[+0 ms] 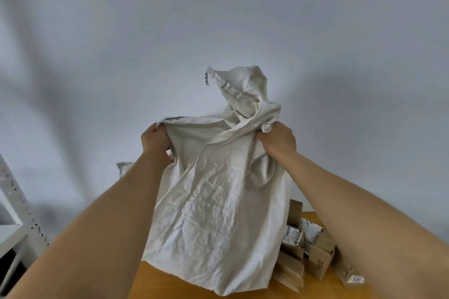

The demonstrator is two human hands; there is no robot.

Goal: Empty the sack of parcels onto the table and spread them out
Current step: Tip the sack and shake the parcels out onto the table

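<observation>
Above the table (155, 284), hands (155, 144) (277, 139) hold the sack (213, 213) hanging vertically, mouth down.

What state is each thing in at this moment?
White woven fabric sack: lifted, upside down, hanging limp.
Left hand: grips the sack's raised end.
Right hand: grips bunched sack cloth.
Brown cardboard parcels: piled on the orange wooden table, not spread.

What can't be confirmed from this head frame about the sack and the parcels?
- Inside of the sack: the opening is not visible, so leftover contents are unknown.
- Parcels: partly covered by the sack; count unclear.
- Parcel labels: too small to read.
- Table: mostly hidden by sack and arms, cut off by the bottom edge.
- Left hand and right hand: fingers buried in cloth.
</observation>
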